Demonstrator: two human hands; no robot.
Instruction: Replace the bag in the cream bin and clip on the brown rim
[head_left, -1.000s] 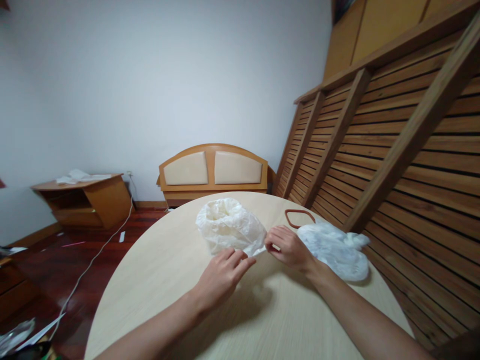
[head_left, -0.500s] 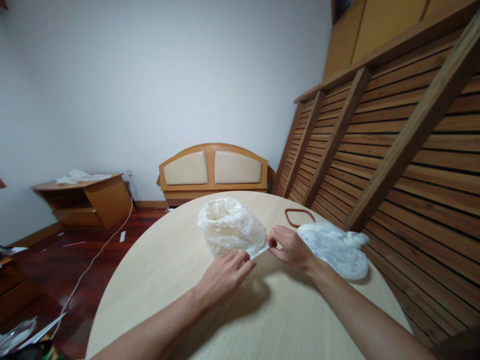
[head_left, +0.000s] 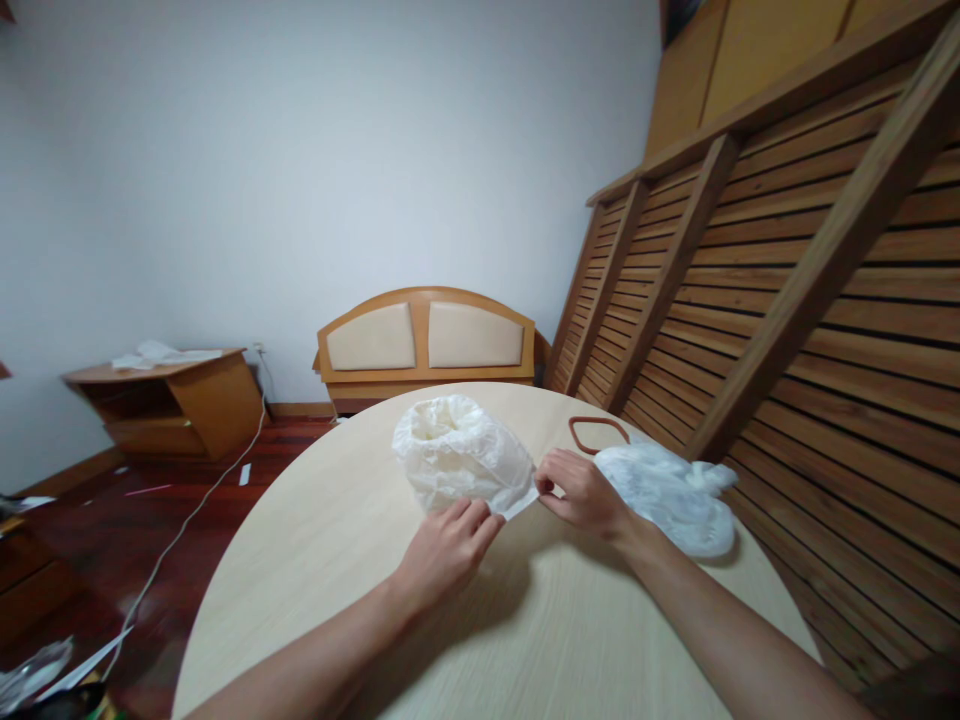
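Note:
A crumpled white plastic bag (head_left: 459, 455) lies on the round light-wood table (head_left: 322, 560). My left hand (head_left: 448, 550) rests at the bag's near edge, fingertips closed on the thin plastic. My right hand (head_left: 579, 492) pinches the bag's right corner between thumb and fingers. The strip of plastic between the two hands is pulled fairly flat. A second white plastic bag (head_left: 667, 497) lies just behind my right hand, and a brown rubber band (head_left: 598, 435) lies beyond it.
A slatted wooden frame (head_left: 787, 300) leans along the table's right side. Behind the table stand a wooden headboard (head_left: 426, 345) and a low wooden cabinet (head_left: 169, 400). A white cable (head_left: 191, 515) trails over the dark floor.
My left hand has slid slightly left along the bag's edge and its fingers have closed on the plastic. The right hand keeps its pinch; the bag has barely shifted.

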